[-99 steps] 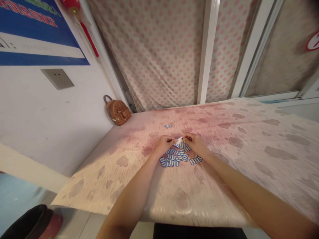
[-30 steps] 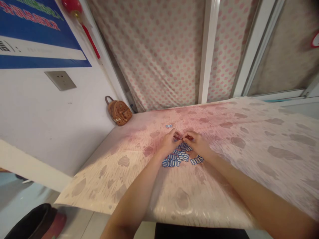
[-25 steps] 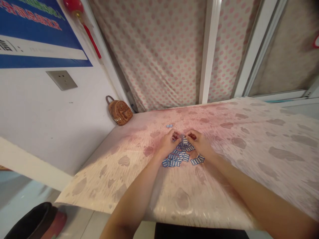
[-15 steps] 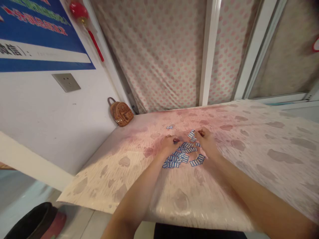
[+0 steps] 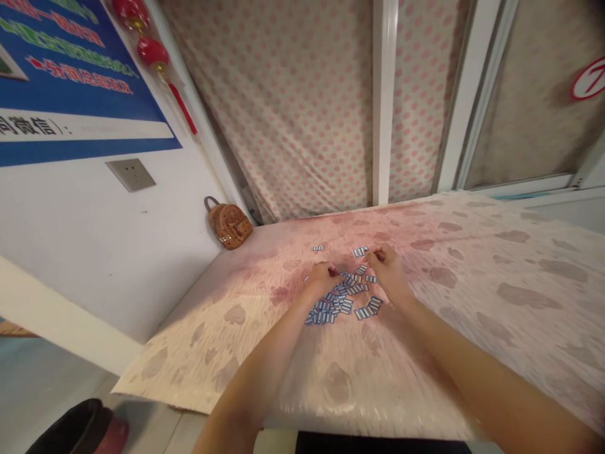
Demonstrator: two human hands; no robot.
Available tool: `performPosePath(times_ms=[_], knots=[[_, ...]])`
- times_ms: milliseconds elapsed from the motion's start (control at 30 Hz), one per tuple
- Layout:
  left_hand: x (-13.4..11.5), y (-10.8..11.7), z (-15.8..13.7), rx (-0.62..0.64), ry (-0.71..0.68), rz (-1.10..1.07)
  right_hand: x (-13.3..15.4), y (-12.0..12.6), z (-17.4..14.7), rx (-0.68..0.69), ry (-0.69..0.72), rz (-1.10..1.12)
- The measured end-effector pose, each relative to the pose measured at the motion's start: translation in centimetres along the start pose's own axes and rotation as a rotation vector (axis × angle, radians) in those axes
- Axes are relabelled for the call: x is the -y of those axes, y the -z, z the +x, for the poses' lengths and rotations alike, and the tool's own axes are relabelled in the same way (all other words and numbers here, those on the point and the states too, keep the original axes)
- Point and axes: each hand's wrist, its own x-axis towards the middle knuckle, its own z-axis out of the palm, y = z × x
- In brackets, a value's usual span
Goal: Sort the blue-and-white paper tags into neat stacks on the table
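Note:
A loose pile of small blue-and-white striped pieces (image 5: 333,306) lies on the patterned tablecloth between my forearms; their exact kind is too small to tell. My right hand (image 5: 385,261) is closed in a pinch at the right end of one striped strip (image 5: 360,251), beyond the pile. Just below that strip lie a few loose pieces (image 5: 362,269). At the pile's far left edge is my left hand (image 5: 324,277), its fingers curled together; what they hold, if anything, is hidden. A separate short strip (image 5: 318,248) lies farther back, and a curved group (image 5: 368,309) sits right of the pile.
A brown mini backpack (image 5: 230,226) stands at the table's back left corner against the wall. Behind the table hang dotted curtains (image 5: 302,113). A dark bin (image 5: 70,429) is on the floor at lower left. The tablecloth (image 5: 340,384) hangs over the front edge.
The strip at my right hand has turned from slanted to nearly level and moved apart from the piece below it. My left hand stays by the pile. The head view has shifted slightly.

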Motion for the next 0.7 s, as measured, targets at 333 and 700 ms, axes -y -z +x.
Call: performPosePath(times_ms=[333,700], knots=[[1.1,1.7,-1.0,-0.048,-0.023,-0.376,-0.5,-0.2,-0.6,0.048,-0.001,-0.005],[0.8,1.9,-1.1,-0.051,-0.039,-0.533,0.3,-0.8,-1.6,0.414,-0.149,0.145]])
